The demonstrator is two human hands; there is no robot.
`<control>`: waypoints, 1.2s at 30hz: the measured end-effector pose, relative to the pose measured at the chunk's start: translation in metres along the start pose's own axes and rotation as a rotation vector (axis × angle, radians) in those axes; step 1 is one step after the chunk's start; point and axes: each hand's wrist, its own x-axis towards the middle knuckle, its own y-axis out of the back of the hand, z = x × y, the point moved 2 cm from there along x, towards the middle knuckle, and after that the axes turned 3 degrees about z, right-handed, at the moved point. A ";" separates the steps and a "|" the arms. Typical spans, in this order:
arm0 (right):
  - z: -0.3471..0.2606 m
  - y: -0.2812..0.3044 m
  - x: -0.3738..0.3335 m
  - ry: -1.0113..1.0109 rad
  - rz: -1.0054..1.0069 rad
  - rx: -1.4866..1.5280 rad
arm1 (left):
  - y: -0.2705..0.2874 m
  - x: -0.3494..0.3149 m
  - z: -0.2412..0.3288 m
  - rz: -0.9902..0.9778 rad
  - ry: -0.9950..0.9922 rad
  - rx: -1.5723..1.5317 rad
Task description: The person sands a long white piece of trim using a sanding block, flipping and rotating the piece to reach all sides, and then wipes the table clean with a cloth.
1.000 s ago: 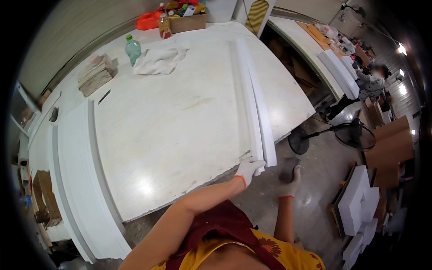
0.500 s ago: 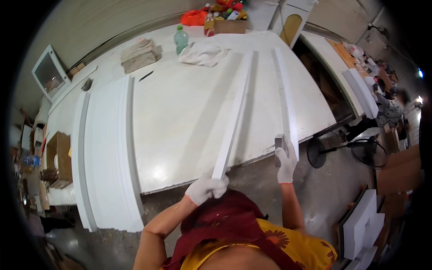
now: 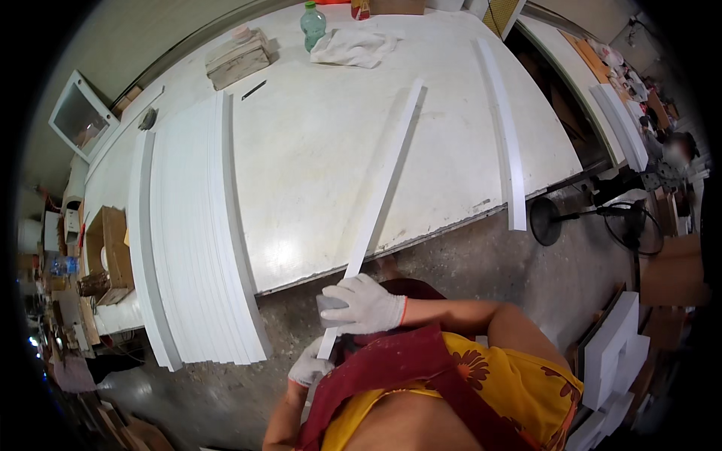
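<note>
A long white strip (image 3: 385, 180) slants from the worktable toward my body, its far end on the table. Its near end is gripped in my left hand (image 3: 307, 366), which wears a white glove and is closed low beside the apron. My right hand (image 3: 370, 304), also gloved, lies across the strip a little farther up. In its fingers is a grey sanding block (image 3: 329, 307), set against the strip; the palm side of the grip is hidden. A second white strip (image 3: 509, 146) lies apart to the right, overhanging the table edge.
Many white strips (image 3: 192, 240) lie side by side at the left. A stacked block bundle (image 3: 239, 62), a green bottle (image 3: 313, 28), a white cloth (image 3: 353, 49) and a dark pen-like tool (image 3: 254, 90) are at the back. A fan (image 3: 547, 221) stands beyond the right edge.
My right hand has swung left from the right-hand strip onto the held strip, bringing the sanding block. My left hand and the strip have come down and nearer my body.
</note>
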 end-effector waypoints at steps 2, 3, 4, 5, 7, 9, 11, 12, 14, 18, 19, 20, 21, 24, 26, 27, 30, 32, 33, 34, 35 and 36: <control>0.031 0.018 0.008 -0.090 -0.051 -0.113 | 0.004 -0.003 0.002 0.023 0.035 0.088; 0.055 0.031 0.014 -0.118 -0.014 -0.201 | 0.012 -0.004 0.001 0.009 0.059 0.147; 0.086 0.048 0.024 -0.153 -0.035 -0.269 | 0.020 -0.005 -0.006 0.023 0.080 0.147; 0.121 0.068 0.034 -0.191 -0.056 -0.336 | 0.030 -0.007 -0.018 0.036 0.106 0.147; 0.210 0.107 0.042 -0.276 0.111 -0.477 | 0.031 -0.005 -0.021 0.043 0.148 0.117; 0.298 0.145 0.045 -0.303 0.215 -0.672 | 0.011 -0.010 0.001 0.034 0.171 0.057; 0.389 0.183 0.044 -0.449 0.210 -0.836 | -0.008 -0.017 0.026 0.054 0.206 0.021; 0.427 0.202 0.046 -0.622 0.183 -0.866 | -0.013 -0.015 0.031 0.061 0.225 0.002; 0.462 0.236 0.075 -0.941 0.179 -0.694 | 0.010 -0.014 0.009 0.030 0.239 0.003; 0.489 0.271 0.073 -1.023 0.050 -0.597 | 0.007 -0.009 0.007 0.006 0.225 -0.137; 0.487 0.269 0.073 -0.988 0.179 -0.465 | -0.001 -0.007 0.009 -0.047 0.209 -0.201; 0.485 0.265 0.072 -0.951 0.304 -0.332 | -0.004 -0.015 0.013 0.119 0.239 -0.077; 0.480 0.262 0.072 -0.897 0.271 -0.401 | -0.002 -0.012 0.018 0.074 0.231 -0.003; 0.476 0.229 0.070 -0.770 0.186 -0.593 | 0.017 -0.009 -0.006 0.041 0.218 0.019; 0.486 0.227 0.060 -0.752 0.171 -0.766 | 0.021 0.001 -0.007 -0.004 0.173 -0.006; 0.476 0.218 0.062 -0.725 0.193 -0.753 | 0.033 -0.002 -0.021 -0.025 0.149 -0.029; 0.425 0.202 0.066 -0.608 0.262 -0.729 | 0.029 -0.003 -0.017 -0.034 0.097 -0.014; 0.392 0.185 0.058 -0.493 0.300 -0.708 | 0.024 0.001 -0.011 -0.046 0.073 0.051; 0.366 0.174 0.055 -0.469 0.278 -0.651 | 0.024 0.002 -0.011 -0.052 0.063 0.051; 0.332 0.155 0.054 -0.443 0.254 -0.584 | 0.026 0.002 -0.016 -0.060 0.051 0.043; 0.292 0.137 0.053 -0.539 0.263 -0.064 | 0.029 0.004 -0.022 -0.073 0.038 0.033; 0.245 0.113 0.047 -0.412 0.183 -0.149 | 0.028 0.005 -0.020 -0.070 0.037 0.043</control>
